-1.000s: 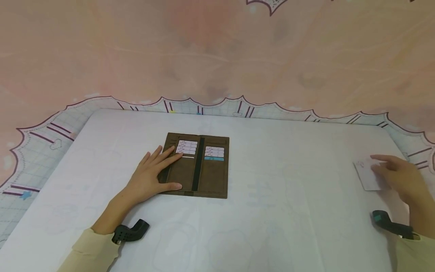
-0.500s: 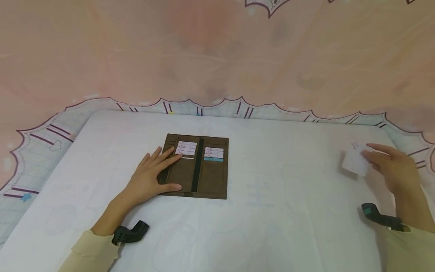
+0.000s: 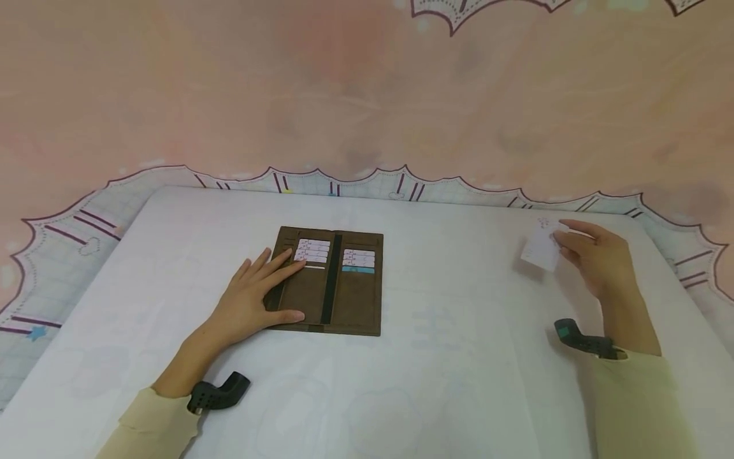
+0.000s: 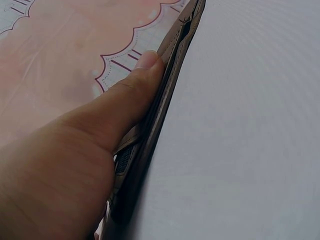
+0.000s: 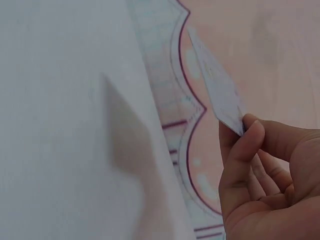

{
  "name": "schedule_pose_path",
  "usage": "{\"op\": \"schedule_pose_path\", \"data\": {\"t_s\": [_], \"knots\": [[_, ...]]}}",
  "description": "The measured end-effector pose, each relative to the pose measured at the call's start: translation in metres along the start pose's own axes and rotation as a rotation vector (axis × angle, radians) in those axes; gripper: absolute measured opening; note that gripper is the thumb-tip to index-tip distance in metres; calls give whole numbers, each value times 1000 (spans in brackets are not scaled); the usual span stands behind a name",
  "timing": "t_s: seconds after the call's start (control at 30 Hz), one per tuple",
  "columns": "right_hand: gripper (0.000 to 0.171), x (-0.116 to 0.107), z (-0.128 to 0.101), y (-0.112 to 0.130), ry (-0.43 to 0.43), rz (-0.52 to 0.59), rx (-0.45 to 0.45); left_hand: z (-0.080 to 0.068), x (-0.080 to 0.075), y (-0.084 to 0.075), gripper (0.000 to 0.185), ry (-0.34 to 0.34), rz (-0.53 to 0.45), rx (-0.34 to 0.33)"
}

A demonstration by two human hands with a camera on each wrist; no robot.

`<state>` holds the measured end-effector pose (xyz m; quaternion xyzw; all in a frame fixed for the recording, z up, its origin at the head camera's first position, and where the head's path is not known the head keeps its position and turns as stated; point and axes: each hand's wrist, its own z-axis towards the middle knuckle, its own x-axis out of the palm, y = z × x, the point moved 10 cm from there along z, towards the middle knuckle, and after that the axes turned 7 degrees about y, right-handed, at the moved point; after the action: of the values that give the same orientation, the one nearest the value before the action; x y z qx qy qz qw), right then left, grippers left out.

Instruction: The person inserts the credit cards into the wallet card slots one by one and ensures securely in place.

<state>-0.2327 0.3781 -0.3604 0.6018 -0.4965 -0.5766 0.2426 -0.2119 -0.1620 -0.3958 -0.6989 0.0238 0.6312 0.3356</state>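
Observation:
A brown wallet [image 3: 358, 299] lies unfolded on the white table, a dark strip running down its middle. White cards [image 3: 312, 250] with small print fill slots in its left half; more white cards and a blue-edged card [image 3: 358, 269] sit in the right half. My left hand [image 3: 246, 296] rests spread over the wallet's left side, and the left wrist view shows its thumb [image 4: 135, 85] along the wallet's edge. Off to the right, my right hand [image 3: 599, 258] pinches a white card [image 3: 540, 247] between thumb and fingers. That card [image 5: 215, 80] is raised above the table, casting a shadow.
The white tabletop [image 3: 447, 370] spreads around the wallet and between the hands. Beyond its far edge hangs a pinkish cloth [image 3: 367, 95] with a scalloped, striped border. Each wrist wears a black camera mount [image 3: 220, 392].
My right hand has lifted the white card off the table at the far right and carried it leftward and a little farther back. The left hand and the wallet have stayed in place.

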Motion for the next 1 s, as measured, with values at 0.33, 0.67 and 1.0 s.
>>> {"op": "schedule_pose_path", "data": {"t_s": [0.33,0.67,1.0], "knots": [[51,51,2,40,151,375,-148,1,0,-1,89,-1,8,6],[44,85,5,69,180,407,-243,0,0,-1,89,-9,10,3],[41,108,10,76,184,514,-241,0,1,-1,89,-6,15,0]]}}
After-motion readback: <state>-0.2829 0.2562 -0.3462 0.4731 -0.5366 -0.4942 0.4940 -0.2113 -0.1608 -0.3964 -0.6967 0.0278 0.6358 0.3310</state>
